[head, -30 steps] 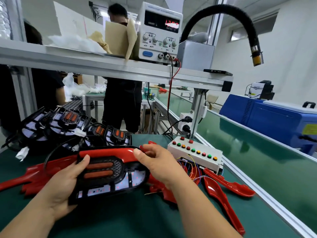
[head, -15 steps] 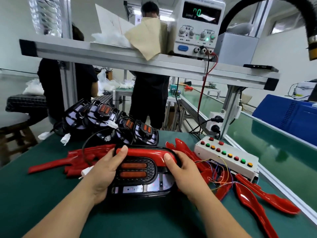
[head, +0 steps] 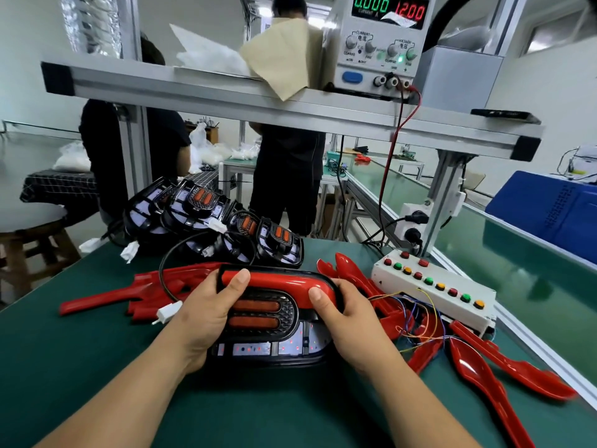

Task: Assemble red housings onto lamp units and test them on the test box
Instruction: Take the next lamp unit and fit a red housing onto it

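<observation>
Holds a black oval lamp unit with two orange lens bars flat on the dark green bench mat, straight ahead and close to the body, between the two forearms. Clasps its left end with the left hand: palm against the side, thumb stretched up and laid on the glossy red curved plastic housing seated along the unit's far edge, other fingers tucked beneath and out of sight. Clasps the right end with the right hand in much the same way: thumb tip pressed on the housing's right bend, fingers curled round the unit's rim. Both forearms bare, angled inward from the lower corners, wrists low over the mat.

Just left of the left hand, a black cable looping off the unit to a small white plug on the mat. Beyond it, a heap of loose red housings. To the right, further red housings, some under a tangle of thin coloured wires running to the white oblong test box with red, green and yellow buttons; box near the right hand, not touching it. Behind the held unit, a leaning row of black lamp units at the mat's far edge. Overhead, an aluminium shelf carrying a bench power supply with lit green and red digits
</observation>
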A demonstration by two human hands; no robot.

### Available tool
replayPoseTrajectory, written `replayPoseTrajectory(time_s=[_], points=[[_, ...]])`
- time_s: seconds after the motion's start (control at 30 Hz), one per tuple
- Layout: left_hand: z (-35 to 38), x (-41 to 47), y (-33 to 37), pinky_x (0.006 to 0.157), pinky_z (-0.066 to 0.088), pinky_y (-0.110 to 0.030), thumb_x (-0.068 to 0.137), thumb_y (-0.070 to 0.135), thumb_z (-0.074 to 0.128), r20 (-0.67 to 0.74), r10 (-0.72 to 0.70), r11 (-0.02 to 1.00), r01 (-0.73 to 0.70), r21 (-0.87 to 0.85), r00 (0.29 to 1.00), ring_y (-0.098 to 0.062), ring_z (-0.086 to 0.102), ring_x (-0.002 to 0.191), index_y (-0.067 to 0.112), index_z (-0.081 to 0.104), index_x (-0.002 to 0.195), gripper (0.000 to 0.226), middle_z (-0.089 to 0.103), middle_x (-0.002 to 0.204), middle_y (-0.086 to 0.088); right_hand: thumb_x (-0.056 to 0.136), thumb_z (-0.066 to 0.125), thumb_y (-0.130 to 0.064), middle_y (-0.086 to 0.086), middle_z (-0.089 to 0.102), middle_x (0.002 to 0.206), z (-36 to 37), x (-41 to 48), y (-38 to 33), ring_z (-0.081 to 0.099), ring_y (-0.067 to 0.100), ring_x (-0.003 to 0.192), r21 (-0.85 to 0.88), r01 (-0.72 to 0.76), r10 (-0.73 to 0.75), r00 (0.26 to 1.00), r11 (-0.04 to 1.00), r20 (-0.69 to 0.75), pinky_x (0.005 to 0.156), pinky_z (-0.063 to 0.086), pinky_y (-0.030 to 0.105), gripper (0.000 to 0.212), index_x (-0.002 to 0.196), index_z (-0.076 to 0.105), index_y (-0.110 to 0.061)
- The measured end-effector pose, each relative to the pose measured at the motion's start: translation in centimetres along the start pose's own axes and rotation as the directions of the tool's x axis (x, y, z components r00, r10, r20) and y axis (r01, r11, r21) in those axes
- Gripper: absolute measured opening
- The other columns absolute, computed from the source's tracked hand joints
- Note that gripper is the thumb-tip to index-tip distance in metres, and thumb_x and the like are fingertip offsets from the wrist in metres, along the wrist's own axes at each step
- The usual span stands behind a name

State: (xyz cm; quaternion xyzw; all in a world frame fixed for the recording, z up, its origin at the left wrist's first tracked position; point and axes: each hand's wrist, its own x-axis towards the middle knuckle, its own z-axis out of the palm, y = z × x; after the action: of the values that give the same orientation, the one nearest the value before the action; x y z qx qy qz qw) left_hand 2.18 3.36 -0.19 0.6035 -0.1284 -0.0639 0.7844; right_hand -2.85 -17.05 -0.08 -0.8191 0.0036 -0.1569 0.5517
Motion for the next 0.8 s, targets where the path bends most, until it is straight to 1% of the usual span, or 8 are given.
replayPoseTrajectory(time_s=[0.1,0.3,0.43,0.5,0.57,0.63,0.7,0.8], points=[[0.0,0.1,-0.1,0.061,0.060,-0.033,0.083,0.043,0.060,-0.008,0.021,1.000,-0.021,0.008,1.000,-0.031,0.074,0.085,0.010,0.059,0.113,0.044,0.076,0.096,-0.013,0.090,0.061,-0.043,-0.005,0.068,0.108,0.0,0.0,-0.1,0.065,0.007,0.099,-0.008,-0.002,0.002,1.000,1.000,0.005,0.094,0.052,0.031,0.034,0.117,0.059,-0.022],[0.0,0.5,-0.2,0.061,0.061,-0.036,0.083,0.040,0.061,-0.008,0.034,0.999,-0.034,0.007,0.999,-0.031,0.074,0.086,0.010,0.060,0.112,0.042,0.076,0.095,-0.013,0.091,0.062,-0.039,0.003,0.069,0.109,0.2,0.2,0.1,0.068,0.015,0.098,0.084,-0.045,0.043,0.999,0.995,0.028,0.093,0.054,0.038,0.030,0.115,0.057,-0.021],[0.1,0.6,-0.5,0.059,0.060,-0.034,0.084,0.040,0.060,0.005,-0.002,1.000,0.002,0.002,1.000,-0.032,0.074,0.083,0.008,0.060,0.111,0.042,0.076,0.093,-0.015,0.079,0.064,-0.054,0.003,0.072,0.106,0.3,0.3,0.5,0.071,0.016,0.092,0.143,-0.065,0.062,0.998,0.988,0.021,0.086,0.058,0.036,0.047,0.113,0.060,-0.023],[-0.2,0.7,-0.5,0.063,0.061,-0.035,0.085,0.043,0.059,0.022,-0.034,0.999,0.034,0.020,0.999,-0.031,0.074,0.087,0.008,0.061,0.114,0.046,0.076,0.096,-0.015,0.072,0.063,-0.061,0.002,0.074,0.102,0.3,0.3,0.7,0.072,0.016,0.092,0.208,-0.106,0.098,0.994,0.972,0.050,0.084,0.058,0.033,0.055,0.111,0.062,-0.023],[-0.7,0.8,-0.5,0.072,0.061,-0.039,0.085,0.049,0.058,0.036,-0.071,0.997,0.070,0.035,0.997,-0.032,0.073,0.093,0.010,0.062,0.117,0.050,0.075,0.101,-0.015,0.078,0.059,-0.062,0.001,0.075,0.101,0.2,0.4,0.8,0.072,0.017,0.096,0.272,-0.168,0.150,0.985,0.948,0.085,0.087,0.055,0.033,0.051,0.108,0.065,-0.022],[-1.1,0.8,-0.4,0.081,0.059,-0.046,0.083,0.057,0.057,0.049,-0.124,0.992,0.123,0.027,0.991,-0.035,0.072,0.097,0.012,0.065,0.117,0.057,0.074,0.105,-0.017,0.087,0.055,-0.059,0.002,0.075,0.101,0.0,0.5,0.7,0.071,0.018,0.099,0.327,-0.230,0.206,0.973,0.916,0.107,0.091,0.051,0.034,0.044,0.105,0.069,-0.021],[-1.2,0.7,-0.2,0.079,0.059,-0.049,0.081,0.063,0.054,0.068,-0.174,0.985,0.173,0.014,0.982,-0.039,0.071,0.098,0.013,0.071,0.111,0.061,0.073,0.106,-0.020,0.091,0.058,-0.048,0.003,0.075,0.103,0.0,0.4,0.6,0.070,0.020,0.100,0.355,-0.241,0.216,0.970,0.903,0.108,0.094,0.052,0.038,0.035,0.109,0.068,-0.019],[-1.1,0.9,-0.6,0.085,0.057,-0.049,0.085,0.060,0.049,0.021,-0.165,0.985,0.164,0.051,0.986,-0.034,0.072,0.098,0.015,0.069,0.114,0.058,0.074,0.106,-0.016,0.094,0.062,-0.029,0.003,0.075,0.105,0.1,0.2,0.3,0.071,0.021,0.098,0.290,-0.199,0.180,0.979,0.936,0.091,0.095,0.054,0.041,0.026,0.117,0.062,-0.018]])
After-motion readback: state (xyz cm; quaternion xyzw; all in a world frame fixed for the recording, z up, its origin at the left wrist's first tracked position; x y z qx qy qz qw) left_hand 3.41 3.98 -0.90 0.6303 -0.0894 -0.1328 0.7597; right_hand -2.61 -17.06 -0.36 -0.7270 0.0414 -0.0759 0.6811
